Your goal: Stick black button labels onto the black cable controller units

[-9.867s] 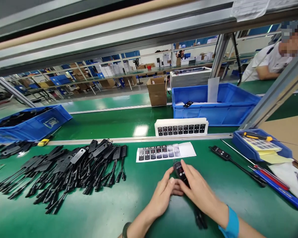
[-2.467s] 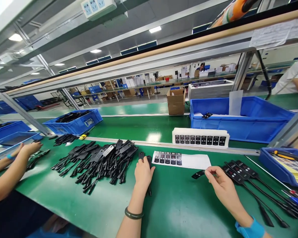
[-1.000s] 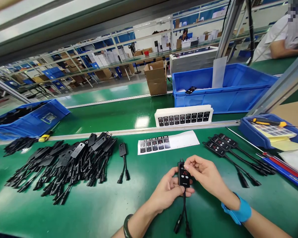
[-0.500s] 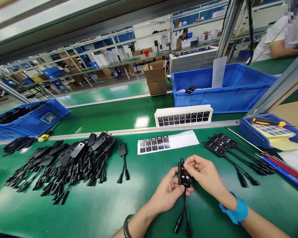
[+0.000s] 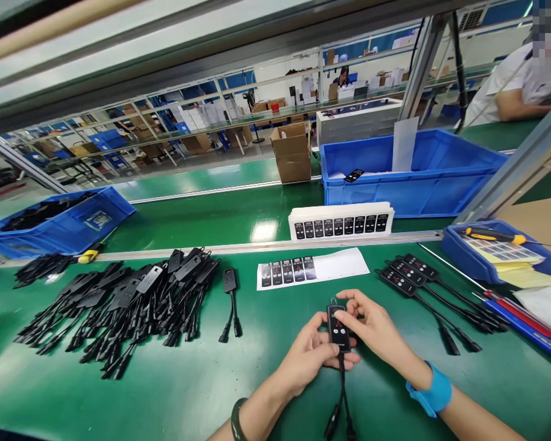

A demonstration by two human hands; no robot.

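Observation:
A small black inline controller (image 5: 340, 340), with a printed face label, a hanging loop and two cable ends, is held upright over the green bench. My left hand (image 5: 303, 361) is closed round its lower part, thumb on the front edge and fingers behind. My right hand (image 5: 376, 327) is closed at its upper part, the thumb pressing on the label and the fingers at the top edge. Behind lies a white label sheet (image 5: 340, 264) carrying several black labels at its left. Several labelled controllers (image 5: 398, 280) rest to the right. One unlabelled controller (image 5: 229, 280) lies to the left.
A large heap of black controllers (image 5: 151, 300) covers the left bench. Beyond stand a label stack (image 5: 342, 214), a big blue bin (image 5: 395, 193) and a cardboard box (image 5: 292, 159). At right are a small blue tray (image 5: 459, 254) and screwdrivers (image 5: 521, 312). Other people sit farther back.
My right thumb has moved from the label's top right edge onto its upper face. The right fingers now sit higher, by the controller's top. The view has tilted slightly up.

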